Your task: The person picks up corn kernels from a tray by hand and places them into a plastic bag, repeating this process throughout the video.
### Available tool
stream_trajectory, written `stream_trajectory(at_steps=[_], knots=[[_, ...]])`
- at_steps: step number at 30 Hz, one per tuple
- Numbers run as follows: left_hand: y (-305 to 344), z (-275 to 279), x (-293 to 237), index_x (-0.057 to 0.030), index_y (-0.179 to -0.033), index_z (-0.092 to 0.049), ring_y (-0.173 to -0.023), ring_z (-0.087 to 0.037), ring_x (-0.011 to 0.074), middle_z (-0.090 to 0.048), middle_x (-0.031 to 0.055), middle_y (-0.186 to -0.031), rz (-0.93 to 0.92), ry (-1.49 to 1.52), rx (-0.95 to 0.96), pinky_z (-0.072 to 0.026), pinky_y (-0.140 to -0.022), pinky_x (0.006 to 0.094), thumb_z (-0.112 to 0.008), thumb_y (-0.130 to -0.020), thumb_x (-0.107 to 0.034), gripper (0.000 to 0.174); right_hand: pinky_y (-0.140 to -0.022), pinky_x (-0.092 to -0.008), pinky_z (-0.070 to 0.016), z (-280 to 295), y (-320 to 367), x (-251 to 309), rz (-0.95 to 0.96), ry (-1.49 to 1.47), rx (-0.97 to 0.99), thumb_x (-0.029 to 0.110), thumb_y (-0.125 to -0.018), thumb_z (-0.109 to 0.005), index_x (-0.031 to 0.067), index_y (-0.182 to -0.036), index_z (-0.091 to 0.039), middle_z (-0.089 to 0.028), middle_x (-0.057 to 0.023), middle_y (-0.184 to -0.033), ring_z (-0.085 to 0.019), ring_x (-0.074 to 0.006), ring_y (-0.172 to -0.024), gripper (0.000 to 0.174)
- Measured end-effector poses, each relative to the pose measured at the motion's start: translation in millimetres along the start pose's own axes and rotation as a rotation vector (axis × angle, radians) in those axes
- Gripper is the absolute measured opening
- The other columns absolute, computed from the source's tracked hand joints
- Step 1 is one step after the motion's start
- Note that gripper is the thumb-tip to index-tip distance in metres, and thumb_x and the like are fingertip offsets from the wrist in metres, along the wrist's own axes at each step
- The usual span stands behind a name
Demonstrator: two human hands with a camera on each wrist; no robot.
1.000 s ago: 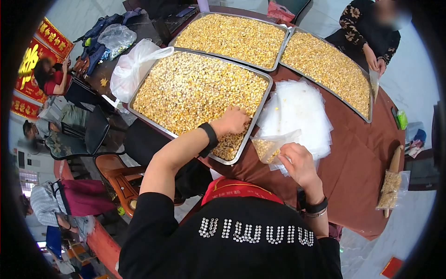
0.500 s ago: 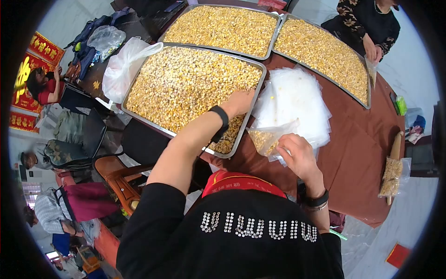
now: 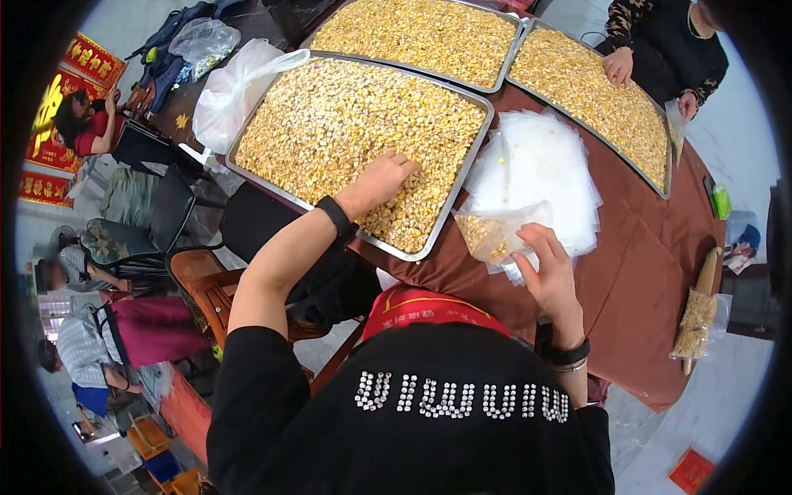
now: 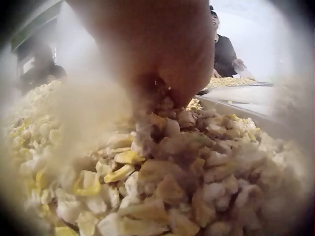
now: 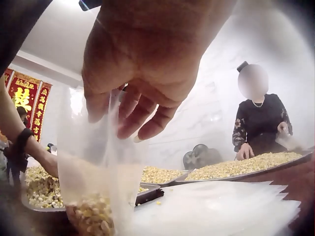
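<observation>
A metal tray [image 3: 468, 157] heaped with yellow-white dried pieces [image 3: 330, 140] stands in front of the person. The left hand [image 3: 381, 181] is down in the heap near the tray's near side. In the left wrist view its fingers [image 4: 189, 78] curl into the pieces, and the tips are partly hidden. Beside the tray, the right hand [image 3: 548, 271] pinches the upper edge of a clear plastic bag [image 3: 503, 231] between thumb and fingers. The bag hangs with a portion of the same pieces [image 5: 93, 216] at its bottom. A stack of flat clear bags [image 3: 540, 165] lies just beyond.
Two more filled trays [image 3: 510, 58] stand behind, and a person [image 3: 685, 49] works across the table. A knotted white bag [image 3: 235, 95] leans at the first tray's left. A filled bag [image 3: 695, 323] lies by the brown cloth's [image 3: 635, 289] right edge.
My left hand has moved from the tray's right side leftward and nearer, across the heap. The right hand keeps its pinch on the bag. The person opposite has laid one hand on the far tray.
</observation>
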State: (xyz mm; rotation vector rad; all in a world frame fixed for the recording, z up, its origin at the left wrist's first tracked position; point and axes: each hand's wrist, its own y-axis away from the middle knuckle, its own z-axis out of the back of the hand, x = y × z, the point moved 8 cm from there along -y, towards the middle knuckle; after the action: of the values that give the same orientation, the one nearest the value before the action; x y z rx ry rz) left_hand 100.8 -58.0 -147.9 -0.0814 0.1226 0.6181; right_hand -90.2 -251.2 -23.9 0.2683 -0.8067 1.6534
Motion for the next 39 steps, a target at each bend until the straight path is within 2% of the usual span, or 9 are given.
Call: stream_trajectory(at_steps=[5,8,16,22,25,28,32,34,39], knots=[[-8.5,13.6,24.0,-0.002,-0.1,-0.06,-0.086,-0.058,0.0352,-0.06,0.0185,-0.096,0.19,0.285,-0.144,-0.0472,-0.076,0.0407,-0.05,-0.086,-0.016,0.023,-0.074,-0.0392,-0.0453,-1.8,-2.5,5.0,0.017,0.021,0.154,0.012,-0.074,-0.065,0.0045,-0.082,-0.057,-0.059,-0.0112,-0.096,-0.057,-0.0307,-0.083,0.013],[-3.5,19.3,26.7,-0.003,-0.1,-0.061,-0.087,-0.058,0.0348,-0.06,0.0186,-0.099,0.251,0.35,-0.133,-0.0472,-0.077,0.0392,-0.052,-0.085,-0.018,0.023,-0.075,-0.0391,-0.0451,-3.3,-9.2,8.6,0.035,0.018,0.158,0.012,-0.075,-0.065,0.0023,-0.075,-0.054,-0.058,-0.0128,-0.099,-0.057,-0.0309,-0.084,0.014],[25.2,3.2,-33.4,-0.014,-0.108,-0.057,-0.1,-0.049,0.0223,-0.055,0.0015,-0.11,-0.142,-0.095,0.0,-0.042,-0.082,0.0371,-0.056,-0.08,-0.023,0.029,-0.078,-0.0383,-0.0446,0.7,-46.0,36.5,0.205,0.044,0.088,0.006,-0.074,-0.063,-0.0025,-0.076,-0.052,-0.054,-0.0171,-0.115,-0.053,-0.0315,-0.09,0.013],[17.0,3.9,2.7,-0.0128,-0.109,-0.055,-0.083,-0.057,0.0263,-0.056,0.0079,-0.1,0.049,-0.171,-0.044,-0.047,-0.072,0.0383,-0.051,-0.084,-0.021,0.027,-0.078,-0.037,-0.0446,-10.0,-40.9,36.0,0.312,0.132,0.119,0.008,-0.075,-0.063,-0.0011,-0.073,-0.053,-0.054,-0.0164,-0.115,-0.054,-0.0313,-0.09,0.013],[17.7,25.0,23.8,-0.0108,-0.11,-0.053,-0.078,-0.058,0.0294,-0.057,0.0123,-0.096,0.362,0.225,-0.231,-0.0478,-0.07,0.0372,-0.052,-0.086,-0.024,0.027,-0.075,-0.0364,-0.0453,-9.1,-35.7,32.3,0.257,0.12,0.128,0.01,-0.075,-0.064,0.0002,-0.072,-0.054,-0.057,-0.015,-0.11,-0.055,-0.0306,-0.087,0.015],[33.6,-1.2,44.6,-0.0083,-0.101,-0.055,-0.068,-0.056,0.0195,-0.057,0.0084,-0.083,0.877,1.531,-0.483,-0.0468,-0.056,0.0338,-0.052,-0.088,-0.025,0.021,-0.071,-0.0362,-0.0454,-8.8,-31.8,27.5,0.205,0.104,0.128,0.011,-0.074,-0.065,0.0017,-0.071,-0.054,-0.061,-0.0123,-0.096,-0.057,-0.0286,-0.08,0.015],[19.5,-26.3,50.1,-0.0097,-0.097,-0.05,-0.065,-0.053,0.0153,-0.054,0.006,-0.079,0.659,2.099,-0.484,-0.0453,-0.054,0.0307,-0.052,-0.087,-0.019,0.014,-0.064,-0.0362,-0.0436,-15.0,-27.6,20.7,0.122,0.135,0.184,0.013,-0.071,-0.068,0.0041,-0.084,-0.058,-0.058,-0.009,-0.074,-0.056,-0.0268,-0.07,0.019],[26.7,-2.1,34.0,-0.0098,-0.098,-0.05,-0.067,-0.053,0.0171,-0.054,0.0062,-0.08,0.801,2.186,-0.555,-0.0463,-0.056,0.0316,-0.049,-0.087,-0.017,0.014,-0.064,-0.036,-0.0432,-17.8,-28.2,27.3,0.15,0.12,0.229,0.011,-0.068,-0.069,0.0045,-0.097,-0.058,-0.056,-0.0092,-0.073,-0.056,-0.0261,-0.069,0.032],[22.9,-13.1,20.3,-0.0111,-0.103,-0.048,-0.066,-0.052,0.0156,-0.053,0.0058,-0.078,0.761,2.474,-0.508,-0.0442,-0.052,0.028,-0.046,-0.089,-0.02,0.016,-0.064,-0.0356,-0.0438,-24.5,-28.1,19.1,0.073,0.166,0.29,0.005,-0.064,-0.07,0.0058,-0.114,-0.055,-0.056,-0.0094,-0.075,-0.055,-0.0266,-0.07,0.052]])
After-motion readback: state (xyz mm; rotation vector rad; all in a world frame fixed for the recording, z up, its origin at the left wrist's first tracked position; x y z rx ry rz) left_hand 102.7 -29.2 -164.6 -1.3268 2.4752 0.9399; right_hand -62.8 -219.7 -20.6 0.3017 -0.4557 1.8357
